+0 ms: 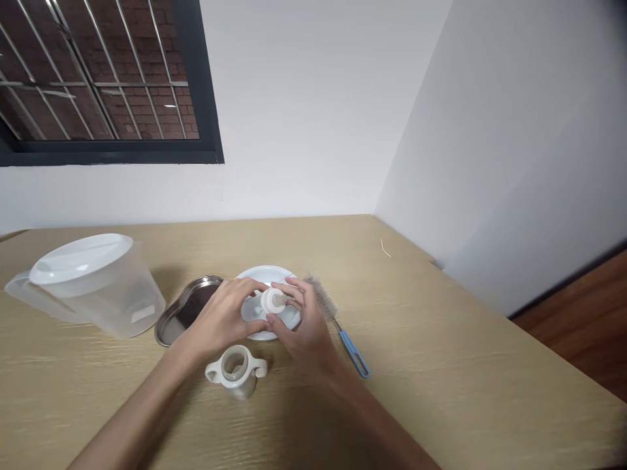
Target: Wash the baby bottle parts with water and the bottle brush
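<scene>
A white baby bottle nipple (273,301) with its collar is held over a white bowl (264,270), its clear teat tilted to the right. My left hand (228,310) curls around the collar from the left, thumb below and index finger above. From the right, my right hand (302,320) closes on the same piece with thumb and fingers. Just below the hands stands an open baby bottle (240,385) with two side handles, upright on the table. The bowl's contents are partly hidden by the fingers.
A bottle brush (353,352) with a blue handle lies right of the bowl. A steel kidney tray (169,326) sits to the left, partly behind my left hand. Farther left stands a lidded translucent pitcher (115,294). A thin pale strip (385,248) lies near the wall.
</scene>
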The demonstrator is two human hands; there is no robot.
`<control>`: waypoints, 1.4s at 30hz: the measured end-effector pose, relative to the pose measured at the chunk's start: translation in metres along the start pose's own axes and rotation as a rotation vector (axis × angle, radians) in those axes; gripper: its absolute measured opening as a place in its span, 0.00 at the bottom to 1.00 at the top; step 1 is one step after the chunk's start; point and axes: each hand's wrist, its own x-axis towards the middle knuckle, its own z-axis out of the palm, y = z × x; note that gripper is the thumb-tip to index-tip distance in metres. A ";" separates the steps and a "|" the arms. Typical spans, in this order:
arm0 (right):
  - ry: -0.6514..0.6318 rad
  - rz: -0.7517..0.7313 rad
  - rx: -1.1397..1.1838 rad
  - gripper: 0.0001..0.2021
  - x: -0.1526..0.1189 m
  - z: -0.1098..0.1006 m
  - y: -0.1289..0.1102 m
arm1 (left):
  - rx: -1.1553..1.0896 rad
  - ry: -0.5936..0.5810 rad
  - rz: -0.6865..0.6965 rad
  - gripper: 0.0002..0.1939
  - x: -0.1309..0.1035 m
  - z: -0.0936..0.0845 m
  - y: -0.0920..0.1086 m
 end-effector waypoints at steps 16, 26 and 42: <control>0.029 -0.166 -0.181 0.25 0.002 0.000 0.013 | -0.070 0.127 0.040 0.17 -0.002 0.011 -0.006; 0.201 -0.291 -0.427 0.12 0.003 0.002 0.018 | -0.009 0.196 0.082 0.17 -0.020 0.017 -0.025; 0.079 -0.352 -0.473 0.03 0.005 0.003 0.019 | -0.111 0.295 0.094 0.15 -0.025 0.023 -0.032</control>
